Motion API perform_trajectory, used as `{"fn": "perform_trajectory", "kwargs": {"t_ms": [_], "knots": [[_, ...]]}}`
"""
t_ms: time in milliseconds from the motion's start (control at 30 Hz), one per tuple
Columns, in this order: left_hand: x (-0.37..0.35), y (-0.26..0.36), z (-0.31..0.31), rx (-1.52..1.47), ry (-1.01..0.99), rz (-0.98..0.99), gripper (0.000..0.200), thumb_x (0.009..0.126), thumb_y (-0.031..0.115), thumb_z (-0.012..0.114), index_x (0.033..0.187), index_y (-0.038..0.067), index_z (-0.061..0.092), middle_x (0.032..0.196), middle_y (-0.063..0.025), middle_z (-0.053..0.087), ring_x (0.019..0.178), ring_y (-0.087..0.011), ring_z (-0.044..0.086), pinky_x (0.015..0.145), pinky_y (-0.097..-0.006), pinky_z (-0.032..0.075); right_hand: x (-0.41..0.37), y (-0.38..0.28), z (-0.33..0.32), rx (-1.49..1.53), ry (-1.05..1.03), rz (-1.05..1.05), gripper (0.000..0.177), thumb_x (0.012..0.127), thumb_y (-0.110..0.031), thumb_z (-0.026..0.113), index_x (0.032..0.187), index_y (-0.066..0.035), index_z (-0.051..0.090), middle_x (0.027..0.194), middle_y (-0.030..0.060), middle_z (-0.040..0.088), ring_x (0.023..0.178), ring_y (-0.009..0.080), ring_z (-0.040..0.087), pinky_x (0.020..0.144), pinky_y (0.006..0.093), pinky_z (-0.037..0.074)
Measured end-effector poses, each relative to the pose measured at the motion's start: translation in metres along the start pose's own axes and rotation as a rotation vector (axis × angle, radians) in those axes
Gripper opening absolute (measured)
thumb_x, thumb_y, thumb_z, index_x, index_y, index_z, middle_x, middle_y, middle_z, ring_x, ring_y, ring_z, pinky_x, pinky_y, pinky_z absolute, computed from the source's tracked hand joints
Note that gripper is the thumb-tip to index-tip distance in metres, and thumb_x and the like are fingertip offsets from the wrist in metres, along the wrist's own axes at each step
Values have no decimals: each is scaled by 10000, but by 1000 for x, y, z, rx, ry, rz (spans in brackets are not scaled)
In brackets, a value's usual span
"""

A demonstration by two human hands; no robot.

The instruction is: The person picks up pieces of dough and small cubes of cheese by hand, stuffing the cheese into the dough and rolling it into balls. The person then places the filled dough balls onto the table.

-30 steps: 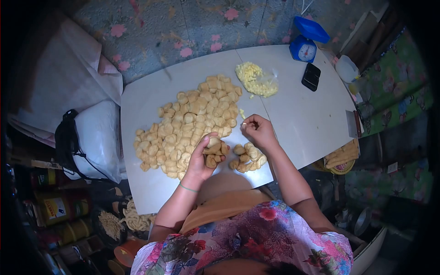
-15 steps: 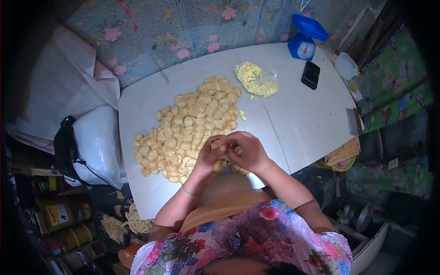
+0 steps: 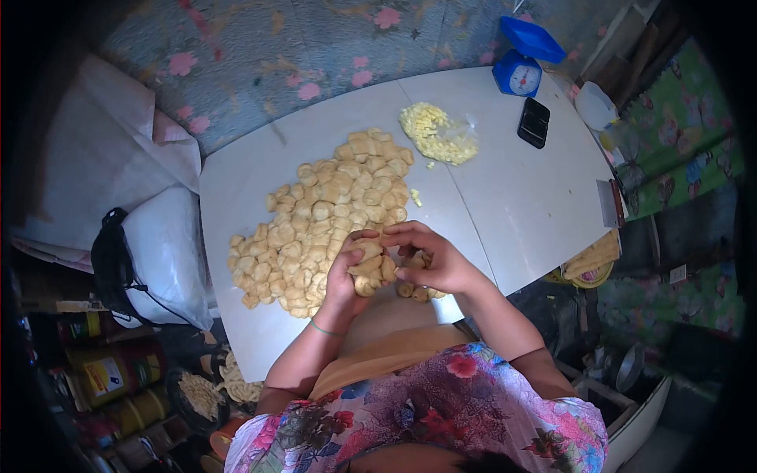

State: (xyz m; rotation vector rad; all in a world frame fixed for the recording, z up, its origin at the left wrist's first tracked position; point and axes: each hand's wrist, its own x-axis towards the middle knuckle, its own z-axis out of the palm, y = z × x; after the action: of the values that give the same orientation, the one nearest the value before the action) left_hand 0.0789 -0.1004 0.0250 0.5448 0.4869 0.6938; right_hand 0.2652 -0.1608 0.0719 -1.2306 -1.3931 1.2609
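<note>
My left hand (image 3: 341, 276) is wrapped around a pale tan dough piece (image 3: 367, 251), its thumb lying across the dough. Facing it, my right hand (image 3: 436, 264) has its fingers spread and bent, with the index fingertip and thumb close to the dough's right side. Several more dough pieces (image 3: 418, 292) lie below the right hand, near the table's front edge. Beyond my left hand spreads a wide pile of rounded dough pieces (image 3: 322, 211). To the right of that pile, a clear plastic bag (image 3: 464, 145) holds small pale-yellow cubes (image 3: 430, 130).
The white table (image 3: 520, 213) carries a blue weighing scale (image 3: 520, 72), a black phone-like object (image 3: 535, 123) and a broad-bladed knife (image 3: 611, 203) at its right edge. A white plastic-wrapped bundle (image 3: 167, 252) stands left of the table.
My hands have drawn slightly apart, and the right hand's fingers have spread. More of the dough in my left hand now shows. The view has shifted slightly.
</note>
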Motion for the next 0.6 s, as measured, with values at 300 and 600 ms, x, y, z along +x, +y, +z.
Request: {"fn": "perform_trajectory", "kwargs": {"t_ms": [300, 600], "knots": [[0, -4, 4, -101, 0, -60, 426, 850, 257, 447, 1220, 44, 444, 1134, -137, 537, 1026, -240, 554, 862, -371, 486, 0, 6, 7, -175, 57, -109, 284, 707, -68, 715, 985, -46, 661, 1159, 87, 501, 1060, 194, 519, 908, 322, 416], [2, -11, 9, -35, 61, -129, 338, 969, 270, 343, 1210, 66, 463, 1052, -81, 583, 889, -175, 581, 691, -323, 502, 1, 19, 24, -312, 415, -188, 193, 723, -40, 715, 903, -56, 646, 971, 98, 633, 848, 243, 626, 757, 321, 510]]}}
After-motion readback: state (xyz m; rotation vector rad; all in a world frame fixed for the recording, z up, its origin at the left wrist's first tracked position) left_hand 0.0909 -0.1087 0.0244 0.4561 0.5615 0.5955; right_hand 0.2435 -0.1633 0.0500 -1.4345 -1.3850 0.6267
